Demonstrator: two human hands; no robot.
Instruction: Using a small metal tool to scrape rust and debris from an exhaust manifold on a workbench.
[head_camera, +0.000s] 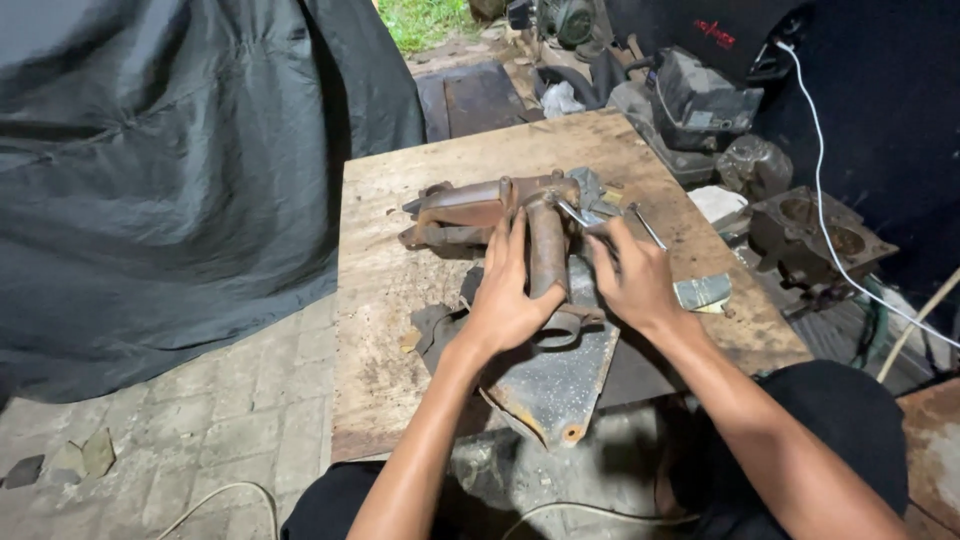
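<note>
Hands (505, 300) steady rusty tubular manifold (500, 215).

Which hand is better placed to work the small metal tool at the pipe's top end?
Likely the right hand: its fingers already touch the tool. The left hand lies flat on the rusty pipe.

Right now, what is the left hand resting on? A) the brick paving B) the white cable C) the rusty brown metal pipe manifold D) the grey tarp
C: the left hand lies flat against the rusty brown metal pipe manifold on the worn wooden board, while the right hand holds a thin metal tool against it.
</note>
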